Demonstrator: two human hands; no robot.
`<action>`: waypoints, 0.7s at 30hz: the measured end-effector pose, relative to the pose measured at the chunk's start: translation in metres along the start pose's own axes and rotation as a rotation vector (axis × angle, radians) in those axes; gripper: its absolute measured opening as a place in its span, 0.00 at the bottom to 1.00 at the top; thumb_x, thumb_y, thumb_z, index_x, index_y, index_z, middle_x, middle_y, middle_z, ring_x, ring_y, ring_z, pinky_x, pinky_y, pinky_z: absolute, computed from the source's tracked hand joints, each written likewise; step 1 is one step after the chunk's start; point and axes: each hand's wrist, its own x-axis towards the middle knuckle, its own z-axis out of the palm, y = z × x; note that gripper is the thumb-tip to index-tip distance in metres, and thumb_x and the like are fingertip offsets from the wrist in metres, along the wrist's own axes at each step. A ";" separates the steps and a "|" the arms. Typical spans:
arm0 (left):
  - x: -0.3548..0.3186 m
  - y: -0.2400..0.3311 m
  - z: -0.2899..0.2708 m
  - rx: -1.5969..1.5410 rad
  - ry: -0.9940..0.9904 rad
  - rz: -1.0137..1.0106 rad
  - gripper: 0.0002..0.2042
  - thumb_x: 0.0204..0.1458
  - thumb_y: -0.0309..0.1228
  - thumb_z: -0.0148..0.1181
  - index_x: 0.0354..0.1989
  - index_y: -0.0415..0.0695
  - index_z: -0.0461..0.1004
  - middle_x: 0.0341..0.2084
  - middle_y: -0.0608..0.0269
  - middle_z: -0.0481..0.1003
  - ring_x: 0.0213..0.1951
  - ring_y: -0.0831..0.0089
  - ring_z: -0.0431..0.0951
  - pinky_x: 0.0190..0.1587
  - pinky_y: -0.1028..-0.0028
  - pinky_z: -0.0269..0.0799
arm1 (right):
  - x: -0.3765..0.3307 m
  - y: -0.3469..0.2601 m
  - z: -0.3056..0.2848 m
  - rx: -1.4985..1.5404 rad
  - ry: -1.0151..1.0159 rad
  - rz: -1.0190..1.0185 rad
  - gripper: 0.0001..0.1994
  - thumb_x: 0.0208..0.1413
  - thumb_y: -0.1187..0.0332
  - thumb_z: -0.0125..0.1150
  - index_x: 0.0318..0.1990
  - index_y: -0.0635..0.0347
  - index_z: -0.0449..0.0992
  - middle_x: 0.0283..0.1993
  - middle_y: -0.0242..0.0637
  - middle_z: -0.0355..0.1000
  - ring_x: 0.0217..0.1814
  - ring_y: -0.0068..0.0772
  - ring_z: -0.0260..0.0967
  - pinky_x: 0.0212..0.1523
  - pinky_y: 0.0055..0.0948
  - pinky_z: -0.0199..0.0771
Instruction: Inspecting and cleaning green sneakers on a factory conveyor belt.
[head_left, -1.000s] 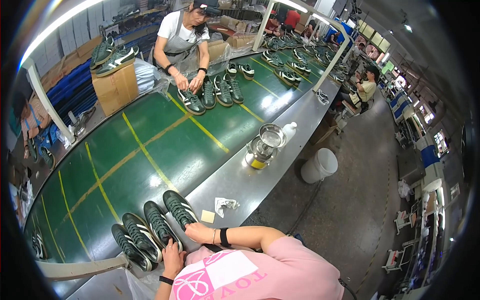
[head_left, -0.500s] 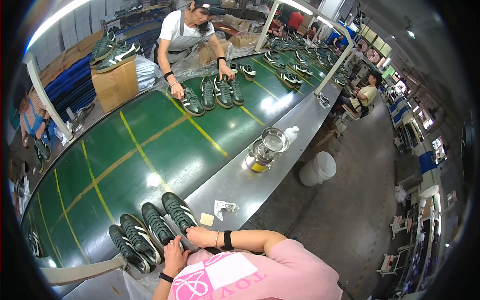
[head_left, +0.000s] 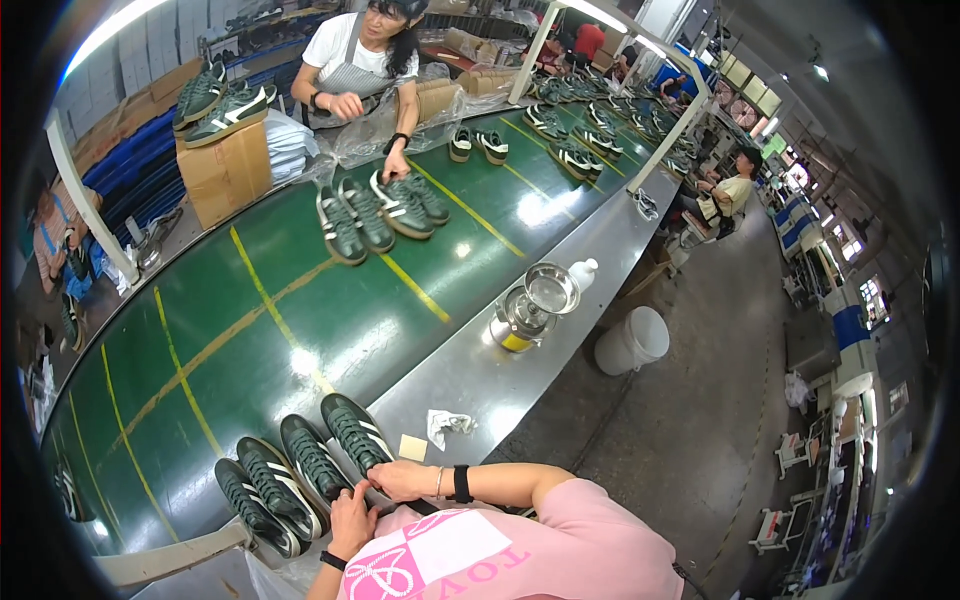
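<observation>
Several dark green sneakers with white stripes stand side by side at the belt's near edge, toes pointing away from me. My right hand is closed at the heel of the rightmost sneaker. Close beside it, my left hand has its fingers bent at the heel end of the neighbouring sneaker; the fingertips of both hands nearly meet. Exactly what they pinch there is partly hidden. Farther left stand another sneaker and the outermost sneaker, with no hand on them.
The green conveyor belt carries more sneakers. Across it, a co-worker's hand touches a sneaker. On the metal ledge are a steel pot, white bottle, crumpled cloth and yellow square. A bucket stands on the floor.
The co-worker's sneakers have shifted toward the near left, and one of that person's hands has lifted off them. My left hand has moved slightly closer to my right; my right stays at its sneaker.
</observation>
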 end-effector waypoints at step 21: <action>0.006 0.000 -0.001 0.014 -0.049 0.031 0.26 0.44 0.44 0.71 0.55 0.58 0.75 0.37 0.44 0.71 0.42 0.47 0.73 0.43 0.55 0.67 | -0.013 -0.005 -0.023 0.248 0.539 0.021 0.06 0.58 0.71 0.61 0.39 0.61 0.80 0.36 0.43 0.78 0.35 0.41 0.78 0.37 0.32 0.77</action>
